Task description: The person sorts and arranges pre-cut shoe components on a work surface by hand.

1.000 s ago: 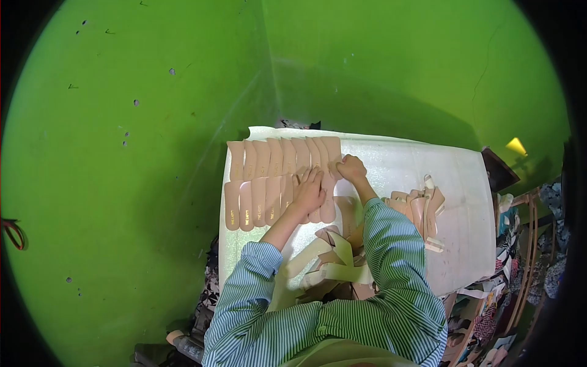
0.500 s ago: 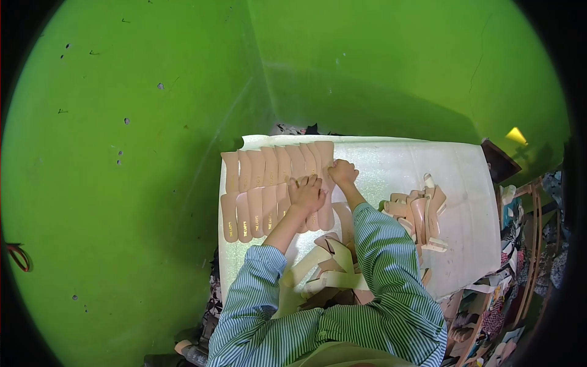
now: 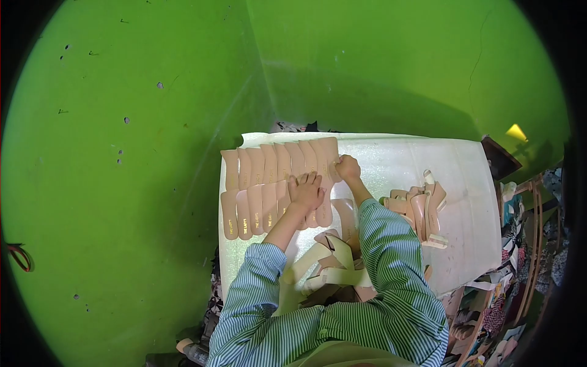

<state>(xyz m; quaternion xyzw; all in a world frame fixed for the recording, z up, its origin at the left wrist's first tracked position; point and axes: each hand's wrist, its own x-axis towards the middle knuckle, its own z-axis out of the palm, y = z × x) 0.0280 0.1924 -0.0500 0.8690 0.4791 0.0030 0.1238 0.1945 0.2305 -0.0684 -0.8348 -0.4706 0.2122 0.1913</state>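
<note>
Two overlapping rows of beige shoe insoles lie on the white sheet, and gold lettering marks several in the near row [image 3: 229, 214]. My left hand [image 3: 307, 191] rests flat with fingers spread over the right half of the rows, covering parts of several insoles. At the right end of the far row, my right hand [image 3: 348, 168] is closed at the edge of the last insole [image 3: 328, 153]. That insole leans slightly, its upper end turned to the right. Its lower part lies close to the near row's end.
A loose pile of beige and cream pieces [image 3: 330, 260] lies close to my body. Another heap of insole-like pieces [image 3: 422, 211] sits on the right of the white-covered table [image 3: 465, 208]. Green walls [image 3: 183, 92] stand behind. Shelving with fabric scraps [image 3: 520, 263] is at the right.
My right hand has shifted slightly right and away from me, and the upper end of the last insole has swung right with it. My left hand has stayed in place.
</note>
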